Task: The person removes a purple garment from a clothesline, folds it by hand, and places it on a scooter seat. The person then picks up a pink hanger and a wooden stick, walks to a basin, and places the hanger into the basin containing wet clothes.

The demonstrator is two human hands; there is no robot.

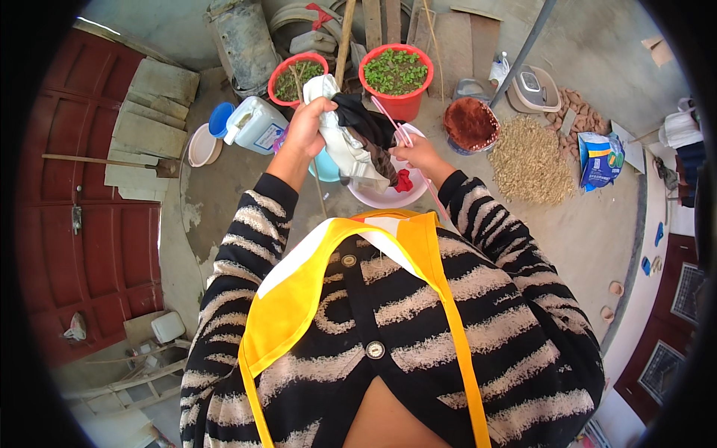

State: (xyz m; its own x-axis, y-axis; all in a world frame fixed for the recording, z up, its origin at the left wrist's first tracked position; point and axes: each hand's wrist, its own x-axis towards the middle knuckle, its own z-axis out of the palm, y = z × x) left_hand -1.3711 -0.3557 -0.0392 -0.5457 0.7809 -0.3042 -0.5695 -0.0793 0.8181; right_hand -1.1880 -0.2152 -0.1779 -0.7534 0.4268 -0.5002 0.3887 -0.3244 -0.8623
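Observation:
My left hand (310, 124) grips a bundle of cloth: a white garment (347, 154) hanging down, with black cloth (367, 119) and brown patterned cloth beside it. To the right, my right hand (414, 152) is closed around pink plastic hangers (392, 120), close to the dark cloth. Below the bundle stands a pale pink basin (378, 199) on the floor, with a small red cloth (403, 180) seen over it. A light blue basin (326, 166) shows partly behind my left wrist. The lower ends of the cloth cover part of the pink basin.
Two red tubs of green seedlings (396, 73) stand ahead. A white plastic jug (257, 126) and a blue bucket (222, 119) are at left. To the right are a bucket with reddish-brown contents (470, 124), a pile of peanuts or similar (529, 159) and a blue bag (600, 159).

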